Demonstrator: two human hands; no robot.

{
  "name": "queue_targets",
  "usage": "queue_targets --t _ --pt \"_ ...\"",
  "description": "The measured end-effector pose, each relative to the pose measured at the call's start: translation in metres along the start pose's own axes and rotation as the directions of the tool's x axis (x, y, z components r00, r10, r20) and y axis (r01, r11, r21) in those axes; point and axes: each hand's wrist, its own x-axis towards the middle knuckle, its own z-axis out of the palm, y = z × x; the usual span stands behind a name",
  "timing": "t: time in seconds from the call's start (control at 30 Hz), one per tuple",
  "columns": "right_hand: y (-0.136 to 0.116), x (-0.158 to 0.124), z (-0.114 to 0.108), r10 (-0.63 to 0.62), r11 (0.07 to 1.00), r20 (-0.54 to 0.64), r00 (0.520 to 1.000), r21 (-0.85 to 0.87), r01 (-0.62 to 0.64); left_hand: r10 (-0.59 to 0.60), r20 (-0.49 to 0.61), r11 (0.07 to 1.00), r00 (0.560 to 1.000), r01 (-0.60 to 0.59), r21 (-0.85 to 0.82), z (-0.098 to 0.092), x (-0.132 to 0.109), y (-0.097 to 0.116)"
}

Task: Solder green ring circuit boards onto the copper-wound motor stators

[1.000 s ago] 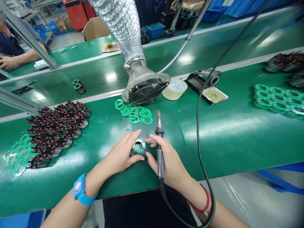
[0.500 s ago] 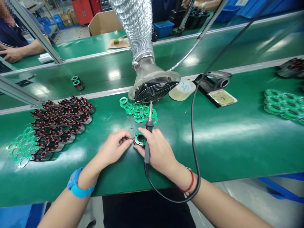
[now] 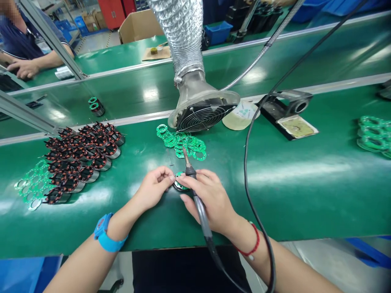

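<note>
A small round stator with a green ring board [image 3: 179, 184] sits on the green bench [image 3: 305, 179] between my two hands. My left hand [image 3: 154, 187], a blue wrist strap behind it, is closed in a pinch at the stator's left edge. My right hand [image 3: 209, 199] is wrapped round a soldering iron [image 3: 195, 195] whose tip points up and away, above the stator. Its fingers also touch the stator's right side. The iron's black cable [image 3: 249, 179] loops off to the right and up.
A fume duct with a fan grille [image 3: 203, 114] hangs just behind, over loose green ring boards [image 3: 183, 142]. Several wound stators [image 3: 82, 156] lie left; tape roll [image 3: 241, 116], iron stand [image 3: 288, 108] and more boards [image 3: 374, 134] right. Another person's arm [image 3: 33, 65] rests far left.
My left hand closed from flat fingers to a pinch at the stator. My right hand shifted over the stator, and the iron tilted so its tip leans left.
</note>
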Motion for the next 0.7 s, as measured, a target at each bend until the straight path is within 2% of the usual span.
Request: queue_targets --t 0.07,0.17,0.33,0.4,0.57,0.7 --pt "0.001 -0.002 -0.002 0.066 0.996 -0.086 0.994 0.066 -0.060 -0.002 -0.002 1.000 1.000 0.002 0.025 0.000 0.001 -0.002" --pt "0.004 -0.010 -0.007 0.205 0.962 -0.218 0.954 0.223 -0.155 -0.011 -0.006 0.998 1.000 0.011 0.067 0.000 0.002 -0.006" --pt "0.006 -0.023 -0.012 0.316 0.913 -0.394 0.863 0.375 -0.163 -0.022 -0.026 0.993 0.999 0.025 0.117 0.000 0.003 -0.008" --pt "0.007 -0.026 -0.013 0.314 0.906 -0.385 0.868 0.396 -0.153 -0.024 -0.031 0.992 0.999 0.027 0.126 0.000 0.003 -0.007" --pt "0.005 -0.022 -0.013 0.315 0.889 -0.232 0.920 0.413 -0.200 -0.010 0.001 0.996 1.000 0.010 0.085 -0.002 0.004 -0.005" --pt "0.004 -0.019 -0.012 0.345 0.871 -0.207 0.915 0.434 -0.230 0.004 0.013 0.997 1.000 -0.005 0.082 -0.004 0.004 -0.003"
